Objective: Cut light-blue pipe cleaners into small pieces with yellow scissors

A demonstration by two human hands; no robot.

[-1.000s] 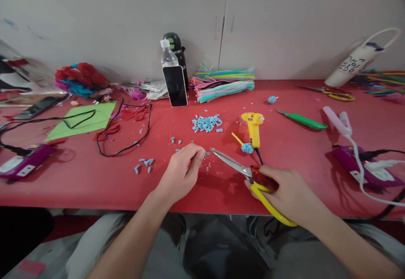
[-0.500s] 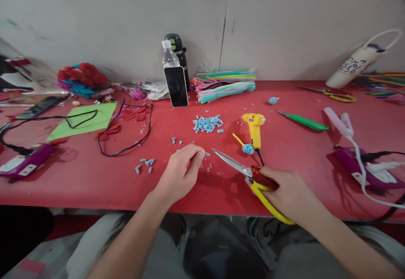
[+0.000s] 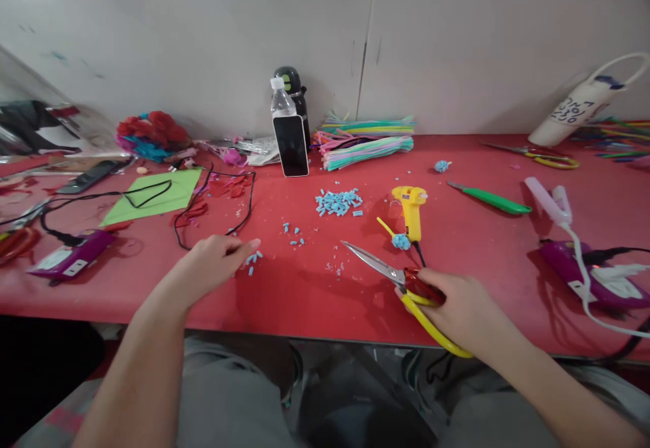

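Observation:
My right hand (image 3: 457, 302) grips a pair of scissors (image 3: 378, 263) with red and yellow handles; the blades look closed and point to the upper left over the table. My left hand (image 3: 216, 262) is low over a few short blue pieces (image 3: 252, 269), its fingers curled and thumb and finger close together; whatever is between them is hidden. Beyond the scissors lies a pile of short blue fuzzy pieces (image 3: 338, 202). A few loose blue bits (image 3: 297, 231) lie between that pile and my left hand. A blue fuzzy ball on a yellow stem (image 3: 401, 241) rests beside a yellow glue gun (image 3: 410, 211).
A phone (image 3: 292, 147) leans on bottles at the back, beside bundled pipe cleaners (image 3: 370, 153). On the right are a green-handled knife (image 3: 495, 199), a pink tool (image 3: 548, 201) and a purple power strip (image 3: 569, 272). Left are a black cable (image 3: 248, 211) and green paper (image 3: 152, 197).
My left hand has moved left, from near the scissor tips to the small blue pieces. My right hand and the scissors have stayed nearly still. The view has shifted slightly.

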